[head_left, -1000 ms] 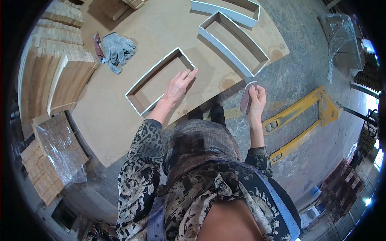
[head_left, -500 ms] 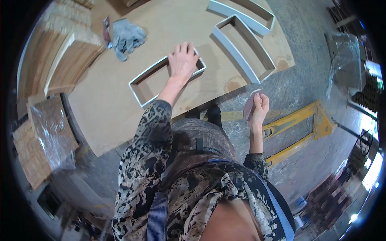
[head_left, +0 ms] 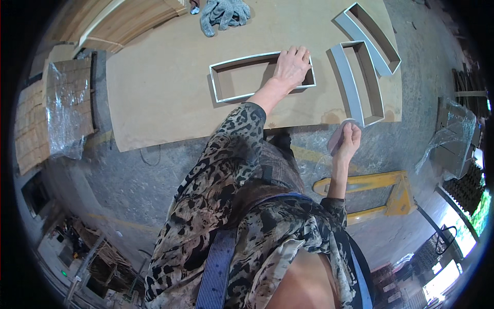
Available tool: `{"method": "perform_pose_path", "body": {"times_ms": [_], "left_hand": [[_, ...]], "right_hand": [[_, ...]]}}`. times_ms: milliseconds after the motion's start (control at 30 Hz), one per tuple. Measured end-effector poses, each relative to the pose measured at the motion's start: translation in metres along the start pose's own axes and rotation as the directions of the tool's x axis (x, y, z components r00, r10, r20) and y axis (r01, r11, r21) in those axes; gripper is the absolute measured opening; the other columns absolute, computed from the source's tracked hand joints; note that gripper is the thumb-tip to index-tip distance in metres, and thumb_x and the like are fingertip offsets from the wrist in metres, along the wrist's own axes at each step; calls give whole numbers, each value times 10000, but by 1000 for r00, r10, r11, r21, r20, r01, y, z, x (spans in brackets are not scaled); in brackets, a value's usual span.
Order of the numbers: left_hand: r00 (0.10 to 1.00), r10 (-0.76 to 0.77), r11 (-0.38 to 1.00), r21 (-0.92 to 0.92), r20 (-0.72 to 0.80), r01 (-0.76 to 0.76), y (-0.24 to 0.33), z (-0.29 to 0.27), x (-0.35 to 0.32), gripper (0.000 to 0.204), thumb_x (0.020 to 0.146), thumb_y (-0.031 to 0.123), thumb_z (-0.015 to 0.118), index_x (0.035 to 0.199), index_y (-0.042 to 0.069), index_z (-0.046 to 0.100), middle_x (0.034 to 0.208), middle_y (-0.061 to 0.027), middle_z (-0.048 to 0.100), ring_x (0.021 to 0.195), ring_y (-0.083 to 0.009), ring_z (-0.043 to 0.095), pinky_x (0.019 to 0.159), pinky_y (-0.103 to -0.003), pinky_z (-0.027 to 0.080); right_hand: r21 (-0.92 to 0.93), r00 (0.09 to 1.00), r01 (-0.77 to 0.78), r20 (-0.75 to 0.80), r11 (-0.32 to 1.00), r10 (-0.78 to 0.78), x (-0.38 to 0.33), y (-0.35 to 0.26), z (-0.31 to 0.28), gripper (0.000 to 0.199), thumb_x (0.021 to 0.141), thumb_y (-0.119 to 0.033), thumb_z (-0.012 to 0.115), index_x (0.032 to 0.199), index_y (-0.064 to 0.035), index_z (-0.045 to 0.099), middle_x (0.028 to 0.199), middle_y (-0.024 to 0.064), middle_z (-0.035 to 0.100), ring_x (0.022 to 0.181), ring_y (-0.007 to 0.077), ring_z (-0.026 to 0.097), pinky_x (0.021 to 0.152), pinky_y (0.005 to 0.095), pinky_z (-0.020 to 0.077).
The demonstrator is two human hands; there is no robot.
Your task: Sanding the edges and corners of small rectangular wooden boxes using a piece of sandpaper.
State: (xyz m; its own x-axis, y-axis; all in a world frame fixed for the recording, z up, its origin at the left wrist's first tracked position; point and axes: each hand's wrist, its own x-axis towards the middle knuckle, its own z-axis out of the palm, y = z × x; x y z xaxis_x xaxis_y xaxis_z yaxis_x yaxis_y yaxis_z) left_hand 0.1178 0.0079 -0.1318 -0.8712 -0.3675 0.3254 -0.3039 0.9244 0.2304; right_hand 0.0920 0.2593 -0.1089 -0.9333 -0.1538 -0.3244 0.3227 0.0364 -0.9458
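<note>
My left hand reaches over the right end of a shallow rectangular frame with pale edges, its fingers curled over that end wall. The frame lies on the board-topped table, open side up. Out past the table's near edge, my right hand pinches a thin purplish-grey sanding disc between thumb and fingers. Just beyond the disc, a second frame with a whitish side rests by the table's right edge. A third frame lies angled against it, farther right.
Grey knitted gloves lie at the table's far side. Stacked wooden pieces occupy the far left corner. Film-wrapped stacked wood stands off the left end. On the floor at right is a yellow pallet jack.
The whole view has swung, so the table and frames appear turned and shifted right. My left hand stays on the frame's end; my right hand still holds the disc.
</note>
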Motion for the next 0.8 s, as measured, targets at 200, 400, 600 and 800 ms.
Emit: {"method": "perform_pose_path", "body": {"times_ms": [200, 400, 600, 800], "left_hand": [[998, 34, 999, -26, 59, -32, -15, -8, -3, 343, 726, 212, 643, 1008, 36, 560, 986, -73, 553, 898, -241, 564, 699, -359, 497], [991, -133, 950, -282, 28, 135, -44, -32, -18, 291, 790, 179, 602, 1055, 68, 557, 1045, -104, 565, 960, -280, 554, 737, -381, 489], [983, -178, 983, -37, 50, 180, -55, -30, -24, 319, 766, 245, 637, 1026, 71, 581, 1015, -102, 570, 927, -271, 548, 747, -395, 440], [968, -244, 960, 152, 53, 233, -45, -21, -32, 498, 745, 286, 655, 1176, 101, 488, 1128, -70, 494, 1071, -215, 457, 865, -429, 318]], "right_hand": [[-89, 997, 32, 74, 996, -25, 1, -3, 29, 200, 836, -172, 639, 955, -43, 542, 770, -33, 537, 690, 44, 474, 626, 193, 402], [-91, 969, 84, 241, 992, -60, 32, -26, 58, 205, 841, -156, 625, 956, -18, 526, 791, 5, 563, 713, 60, 502, 648, 202, 417], [-326, 904, 241, 417, 914, -90, 77, -37, 118, 326, 791, -256, 656, 962, -1, 547, 836, 107, 636, 757, 154, 601, 700, 283, 472], [-511, 859, 283, 512, 812, 23, 104, -31, 158, 357, 763, -320, 652, 940, -21, 568, 785, 149, 636, 742, 257, 629, 682, 351, 475]]}}
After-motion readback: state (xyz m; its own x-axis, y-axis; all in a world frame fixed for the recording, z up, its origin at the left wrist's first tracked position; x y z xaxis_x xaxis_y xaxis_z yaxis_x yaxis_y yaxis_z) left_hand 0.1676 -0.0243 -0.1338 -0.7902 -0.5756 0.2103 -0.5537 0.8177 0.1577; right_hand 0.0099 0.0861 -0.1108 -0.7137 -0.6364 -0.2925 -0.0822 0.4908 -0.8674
